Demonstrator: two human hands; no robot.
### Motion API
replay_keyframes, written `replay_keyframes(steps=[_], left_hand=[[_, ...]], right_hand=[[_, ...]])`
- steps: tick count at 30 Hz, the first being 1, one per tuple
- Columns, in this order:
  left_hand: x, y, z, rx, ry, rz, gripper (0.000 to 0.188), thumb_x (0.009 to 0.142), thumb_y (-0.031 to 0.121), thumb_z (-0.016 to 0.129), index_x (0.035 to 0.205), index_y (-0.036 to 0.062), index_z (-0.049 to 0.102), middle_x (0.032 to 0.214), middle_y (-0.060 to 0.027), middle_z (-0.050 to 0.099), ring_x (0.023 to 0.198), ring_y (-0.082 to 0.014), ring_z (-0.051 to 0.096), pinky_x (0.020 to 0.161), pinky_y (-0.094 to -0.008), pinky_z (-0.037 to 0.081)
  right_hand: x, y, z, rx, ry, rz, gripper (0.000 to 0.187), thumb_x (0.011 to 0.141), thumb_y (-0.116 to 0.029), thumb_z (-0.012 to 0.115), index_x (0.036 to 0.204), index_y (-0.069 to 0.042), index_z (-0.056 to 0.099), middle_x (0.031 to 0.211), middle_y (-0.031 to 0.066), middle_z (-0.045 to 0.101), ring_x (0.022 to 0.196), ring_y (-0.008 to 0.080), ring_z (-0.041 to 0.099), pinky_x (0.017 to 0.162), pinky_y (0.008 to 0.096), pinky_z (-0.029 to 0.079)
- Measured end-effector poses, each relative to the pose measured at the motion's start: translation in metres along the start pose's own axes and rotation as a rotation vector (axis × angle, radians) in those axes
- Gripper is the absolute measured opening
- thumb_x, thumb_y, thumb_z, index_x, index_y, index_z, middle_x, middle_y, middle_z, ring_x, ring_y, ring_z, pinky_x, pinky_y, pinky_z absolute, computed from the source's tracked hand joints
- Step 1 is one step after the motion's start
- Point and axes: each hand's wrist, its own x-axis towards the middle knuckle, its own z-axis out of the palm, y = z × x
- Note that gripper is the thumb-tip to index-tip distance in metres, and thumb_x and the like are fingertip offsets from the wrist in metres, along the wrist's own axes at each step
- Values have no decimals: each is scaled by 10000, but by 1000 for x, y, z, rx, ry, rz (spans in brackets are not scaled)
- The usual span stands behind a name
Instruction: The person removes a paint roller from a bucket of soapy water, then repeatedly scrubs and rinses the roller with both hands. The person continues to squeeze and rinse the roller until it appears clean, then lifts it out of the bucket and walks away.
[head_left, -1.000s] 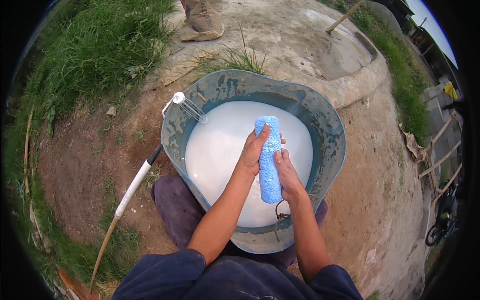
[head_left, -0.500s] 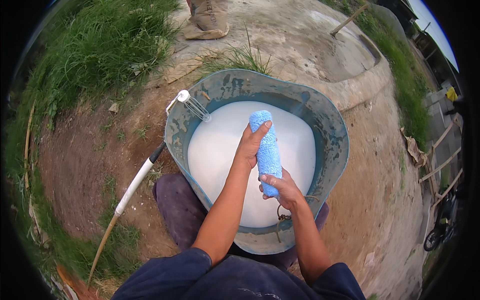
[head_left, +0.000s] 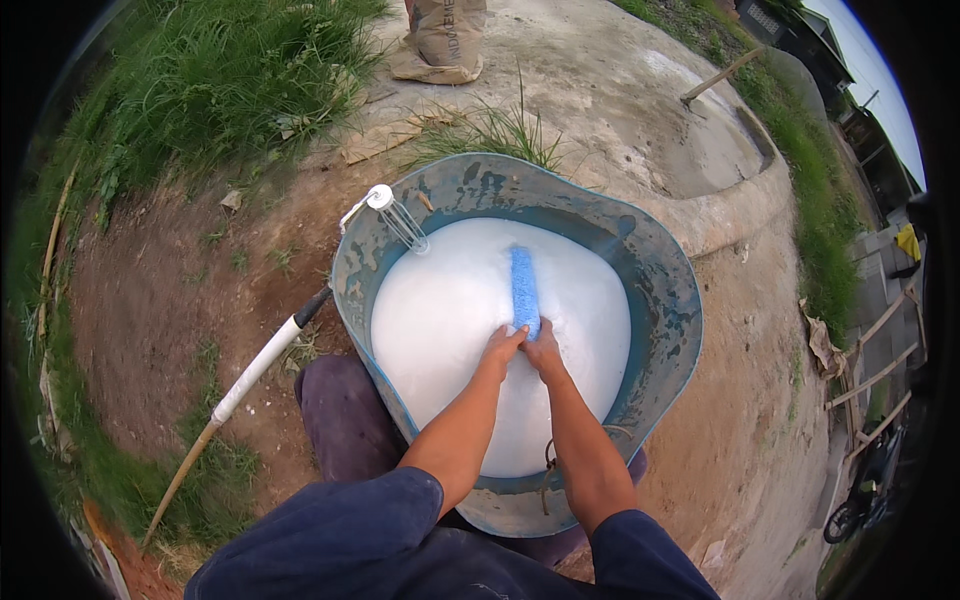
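A fuzzy blue paint roller sleeve [head_left: 524, 288] lies in the white liquid [head_left: 440, 330], partly sunk, its far end pointing away from me. My left hand [head_left: 503, 345] and my right hand [head_left: 543, 348] are side by side, closed around its near end at the liquid's surface. The liquid fills the lower part of a wide blue tub [head_left: 660, 290] with a stained inner wall. Over the tub's left rim hangs a roller frame with a white cap and a wire cage [head_left: 400, 220]; no sleeve is on it.
A long pole with a white section [head_left: 255, 372] slants down left of the tub. Cord [head_left: 548, 465] is tied at the near rim. Beyond are a paper sack [head_left: 440, 45], tall grass [head_left: 230, 80] and a curved concrete ledge [head_left: 740, 200]. A motorcycle [head_left: 860, 505] stands far right.
Both hands have moved down with the blue roller sleeve, from above the tub into the white liquid. My left hand has slid from the sleeve's upper part to its near end.
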Motion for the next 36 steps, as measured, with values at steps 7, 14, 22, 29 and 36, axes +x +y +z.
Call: replay_keyframes(steps=[7, 14, 22, 29, 36], left_hand=[[51, -57, 3, -60, 126, -110, 625, 841, 253, 765, 1329, -78, 558, 1313, -269, 620, 1143, -399, 631, 940, -458, 519], [75, -71, 17, 157, 66, -185, 444, 857, 270, 727, 1163, -45, 666, 1129, -236, 683, 987, -356, 682, 842, -474, 544], [55, 0, 11, -534, 30, -169, 469, 835, 359, 818, 1155, 37, 699, 1013, -144, 711, 855, -306, 696, 773, -458, 590], [20, 69, -2, -1276, -386, 213, 611, 884, 436, 801, 1329, 118, 528, 944, -109, 670, 794, -237, 682, 729, -428, 605], [20, 63, 32, -864, -350, 57, 581, 851, 358, 840, 1283, 98, 551, 964, -97, 698, 819, -246, 701, 658, -431, 597]], right_hand=[[9, 108, 68, -660, -373, 87, 467, 862, -267, 681, 1245, -12, 596, 1203, 297, 644, 1074, 432, 633, 913, 476, 516], [-14, 120, 20, -739, -534, 53, 495, 846, -330, 657, 1177, 31, 589, 1068, 280, 661, 884, 390, 650, 783, 476, 526], [-47, -62, -58, -403, -418, 93, 584, 817, -426, 656, 1119, 66, 564, 911, 223, 656, 676, 294, 641, 577, 434, 508], [-157, -150, -138, 863, -600, 612, 462, 874, -392, 637, 1091, 6, 544, 799, 119, 612, 521, 160, 538, 468, 338, 465], [-120, -114, -103, 107, -229, 235, 452, 874, -355, 701, 1022, 52, 574, 715, 177, 658, 632, 310, 670, 576, 425, 554]])
